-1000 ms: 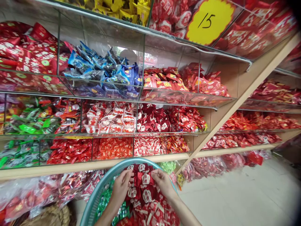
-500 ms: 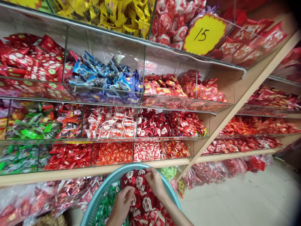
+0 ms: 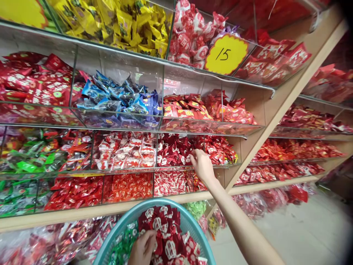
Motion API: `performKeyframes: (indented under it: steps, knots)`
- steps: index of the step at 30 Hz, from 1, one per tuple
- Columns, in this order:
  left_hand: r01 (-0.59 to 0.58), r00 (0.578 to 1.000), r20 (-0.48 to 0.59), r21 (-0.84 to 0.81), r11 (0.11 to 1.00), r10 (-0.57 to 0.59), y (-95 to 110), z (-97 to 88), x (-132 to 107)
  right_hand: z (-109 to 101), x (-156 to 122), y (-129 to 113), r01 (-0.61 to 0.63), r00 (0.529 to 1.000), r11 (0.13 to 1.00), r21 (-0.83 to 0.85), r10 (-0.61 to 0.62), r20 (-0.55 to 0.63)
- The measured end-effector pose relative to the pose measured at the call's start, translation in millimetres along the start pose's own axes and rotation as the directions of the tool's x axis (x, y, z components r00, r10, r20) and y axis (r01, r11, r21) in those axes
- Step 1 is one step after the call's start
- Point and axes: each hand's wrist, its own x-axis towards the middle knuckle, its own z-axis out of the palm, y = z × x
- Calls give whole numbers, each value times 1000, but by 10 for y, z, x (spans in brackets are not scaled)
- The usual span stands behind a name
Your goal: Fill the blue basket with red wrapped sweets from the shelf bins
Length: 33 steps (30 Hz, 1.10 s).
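A teal plastic basket (image 3: pixel 202 235) at the bottom holds dark red wrapped candies (image 3: pixel 171 250), green wrapped candies (image 3: pixel 123 241) and red-and-white ones (image 3: pixel 191 244). My left hand (image 3: pixel 143 247) is inside it, fingers curled against the dark red candies; whether one is pinched there is hidden. My right hand (image 3: pixel 203 167) reaches over the front edge of a shelf bin, with fingers bent together beside the matching dark red candies (image 3: pixel 175 149). What those fingertips hold, if anything, cannot be made out.
Clear-walled shelf bins hold blue candies (image 3: pixel 110 90), yellow candies (image 3: pixel 121 25) and red ones. A yellow price tag (image 3: pixel 226 54) reads 15. A slanting wooden upright (image 3: pixel 278 106) divides the shelving. Bagged candies (image 3: pixel 46 241) lie underneath, above the tiled floor (image 3: pixel 275 228).
My right hand has left the basket and moved up to the bin of dark red candies. My left hand stays in the basket, slightly lower. The whole view has shifted a little.
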Motion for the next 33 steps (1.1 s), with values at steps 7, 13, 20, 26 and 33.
performKeyframes:
  steps: [7,13,20,26,33]
  knots:
    - [-16,999,47,50,999,14,-2,-75,-23,71,269,-160,-50,976,928,-369,124,180]
    - [-76,997,15,43,996,76,53,-66,-48,133,256,-82,-63,994,977,-202,80,75]
    - [-98,994,-41,34,995,100,63,-5,-64,198,327,60,-144,989,986,86,141,49]
    - [-95,995,27,45,994,94,77,-39,-75,295,351,37,-169,981,985,39,164,106]
    - [-105,994,38,74,992,102,115,-82,-71,232,348,83,-139,986,949,282,159,-51]
